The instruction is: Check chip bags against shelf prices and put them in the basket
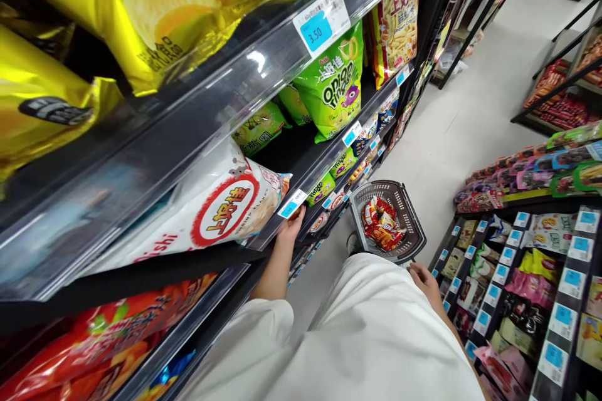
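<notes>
Beside the right hand (pixel 427 283), basket (pixel 412 220), with left hand (pixel 290 227) at shelf edge (pixel 324 166), grips unclear

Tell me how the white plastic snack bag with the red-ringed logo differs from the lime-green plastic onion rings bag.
The white bag has a yellow, red-ringed logo; the green bag has black lettering and a purple cartoon figure. The white bag looks larger and nearer the left hand; the green bag sits farther along. Both are printed snack packets.

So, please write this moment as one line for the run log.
left hand: at shelf edge, beside price tag; right hand: by basket, grip unclear; basket: red snack packs inside
</notes>
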Tool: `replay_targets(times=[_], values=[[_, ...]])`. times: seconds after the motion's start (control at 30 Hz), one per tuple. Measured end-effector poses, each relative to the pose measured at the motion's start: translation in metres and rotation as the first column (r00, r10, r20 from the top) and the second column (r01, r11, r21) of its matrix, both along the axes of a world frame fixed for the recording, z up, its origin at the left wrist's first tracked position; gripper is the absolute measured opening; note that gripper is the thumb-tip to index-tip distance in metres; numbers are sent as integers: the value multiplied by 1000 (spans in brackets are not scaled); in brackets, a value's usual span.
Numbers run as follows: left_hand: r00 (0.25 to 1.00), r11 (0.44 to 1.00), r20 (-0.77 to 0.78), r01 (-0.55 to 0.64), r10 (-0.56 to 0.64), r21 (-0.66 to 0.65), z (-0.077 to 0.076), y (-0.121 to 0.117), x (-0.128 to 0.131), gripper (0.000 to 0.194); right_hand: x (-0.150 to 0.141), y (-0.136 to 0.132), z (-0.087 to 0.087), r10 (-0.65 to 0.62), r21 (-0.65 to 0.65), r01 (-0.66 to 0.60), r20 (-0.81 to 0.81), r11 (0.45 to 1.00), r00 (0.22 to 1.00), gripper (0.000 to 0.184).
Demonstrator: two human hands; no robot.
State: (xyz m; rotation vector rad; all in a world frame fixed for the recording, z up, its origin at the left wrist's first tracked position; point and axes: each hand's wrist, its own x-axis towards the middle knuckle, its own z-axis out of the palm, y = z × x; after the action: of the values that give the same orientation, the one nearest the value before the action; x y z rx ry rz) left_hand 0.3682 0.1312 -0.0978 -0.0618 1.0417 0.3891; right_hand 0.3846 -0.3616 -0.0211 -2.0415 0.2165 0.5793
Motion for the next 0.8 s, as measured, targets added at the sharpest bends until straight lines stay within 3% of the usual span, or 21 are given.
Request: replay_targets(times=[0.33, 0.47, 0.63, 0.8], values=[[995, 999, -101, 1, 3, 34, 5, -24, 12, 27, 3, -2, 3, -25, 11, 25, -3, 1000, 1000, 60], [990, 997, -116, 72, -76, -39, 13, -40, 27, 36, 4, 1, 5, -50, 7, 50, -6, 999, 999, 61], [984, 976, -4, 174, -176, -132, 34, -52, 55, 52, 4, 4, 9, -80, 3, 80, 8, 997, 997, 63], [982, 977, 111, 166, -152, -135, 52, -40, 76, 51, 0, 7, 15, -109, -1, 109, 30, 994, 994, 60]])
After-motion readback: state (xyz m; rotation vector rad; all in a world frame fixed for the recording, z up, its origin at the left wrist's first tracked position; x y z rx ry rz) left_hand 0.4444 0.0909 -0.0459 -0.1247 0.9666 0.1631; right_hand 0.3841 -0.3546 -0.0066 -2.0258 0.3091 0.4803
